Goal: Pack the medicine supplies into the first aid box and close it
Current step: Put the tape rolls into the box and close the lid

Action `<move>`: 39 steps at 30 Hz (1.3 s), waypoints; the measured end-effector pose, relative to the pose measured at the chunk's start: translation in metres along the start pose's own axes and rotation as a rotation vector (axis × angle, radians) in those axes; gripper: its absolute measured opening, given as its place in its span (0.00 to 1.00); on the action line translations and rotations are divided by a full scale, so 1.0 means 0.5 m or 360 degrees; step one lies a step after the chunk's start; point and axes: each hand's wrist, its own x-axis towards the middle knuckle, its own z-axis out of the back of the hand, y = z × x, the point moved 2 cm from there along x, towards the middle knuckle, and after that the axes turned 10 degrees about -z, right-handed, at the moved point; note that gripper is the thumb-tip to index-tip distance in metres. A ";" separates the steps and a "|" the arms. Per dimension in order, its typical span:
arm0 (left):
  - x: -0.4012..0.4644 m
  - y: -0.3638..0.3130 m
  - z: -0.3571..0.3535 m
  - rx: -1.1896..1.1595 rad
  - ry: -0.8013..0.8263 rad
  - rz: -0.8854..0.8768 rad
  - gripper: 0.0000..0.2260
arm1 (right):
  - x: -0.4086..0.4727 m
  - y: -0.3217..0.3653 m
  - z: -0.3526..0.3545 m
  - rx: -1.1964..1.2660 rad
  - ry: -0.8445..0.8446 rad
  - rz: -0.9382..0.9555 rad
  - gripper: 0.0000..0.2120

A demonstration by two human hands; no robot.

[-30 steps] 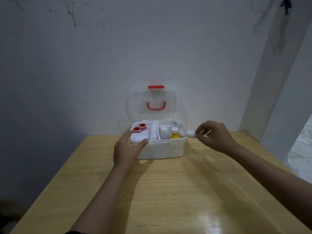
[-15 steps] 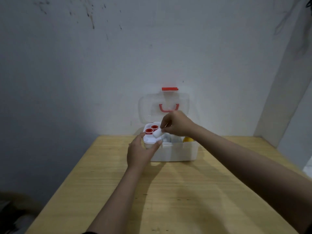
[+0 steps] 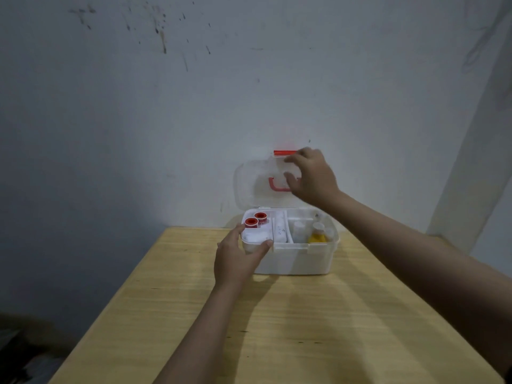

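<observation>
A white first aid box (image 3: 293,261) stands open at the far edge of the wooden table (image 3: 277,328). Its clear lid (image 3: 252,184) leans upright against the wall, with a red latch (image 3: 282,153) on top and a red handle (image 3: 275,185). Inside lie two red-capped rolls (image 3: 255,219), white packets (image 3: 279,230), a clear bottle (image 3: 299,231) and a yellow bottle (image 3: 317,236). My left hand (image 3: 238,259) grips the box's front left corner. My right hand (image 3: 310,176) is at the lid's upper edge, fingers curled at the latch, thumb in front of the lid.
A stained grey-white wall (image 3: 249,92) rises right behind the box. A pale pillar (image 3: 476,162) stands at the right. The table's left edge (image 3: 116,295) drops off to a dark floor.
My right hand put a small white item into the box, then rose from the compartments up to the lid's top edge. The left hand stayed on the box corner.
</observation>
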 end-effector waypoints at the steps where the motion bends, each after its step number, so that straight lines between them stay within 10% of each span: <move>1: 0.000 -0.001 0.000 0.0002 0.0001 0.0000 0.34 | 0.015 -0.008 0.005 -0.0103 -0.0049 0.0005 0.18; 8: -0.002 -0.007 0.003 0.0034 0.0003 0.0012 0.33 | 0.051 -0.049 -0.019 -0.0417 0.0249 -0.0211 0.27; 15: 0.000 -0.010 0.003 0.0039 0.0034 0.0017 0.34 | -0.001 -0.041 -0.008 0.0000 -0.0096 -0.0225 0.24; 25: -0.007 -0.044 0.003 0.0133 -0.0008 -0.0230 0.42 | -0.167 -0.035 -0.017 0.0183 0.0067 -0.0209 0.25; 39: 0.003 -0.054 0.006 0.0013 -0.0009 -0.0461 0.12 | -0.264 -0.056 -0.024 0.0288 0.0174 -0.0136 0.22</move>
